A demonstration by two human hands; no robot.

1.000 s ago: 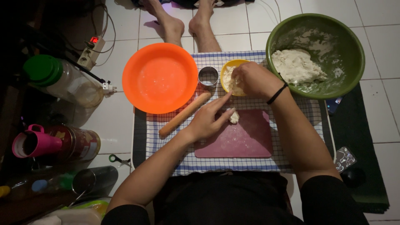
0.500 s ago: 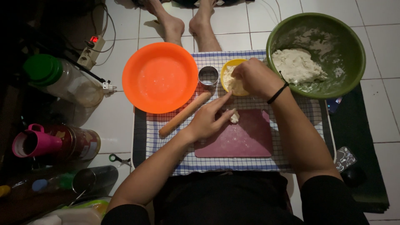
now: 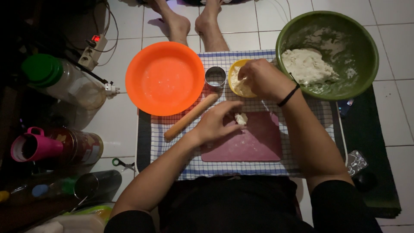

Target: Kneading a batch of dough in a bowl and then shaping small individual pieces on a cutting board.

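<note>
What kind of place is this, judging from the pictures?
Probably a home floor used for making dough: white floor tiles, a checked cloth spread on them, and a green bowl of dough beside a wooden rolling pin.

The big plate [image 3: 164, 78] is orange and the large bowl [image 3: 361, 47] is green. The small bowl [image 3: 233, 73] is yellow. The cloth [image 3: 155, 140] has a blue and white check pattern; the board [image 3: 254, 144] is pink. The dough [image 3: 307, 64] is white.
</note>
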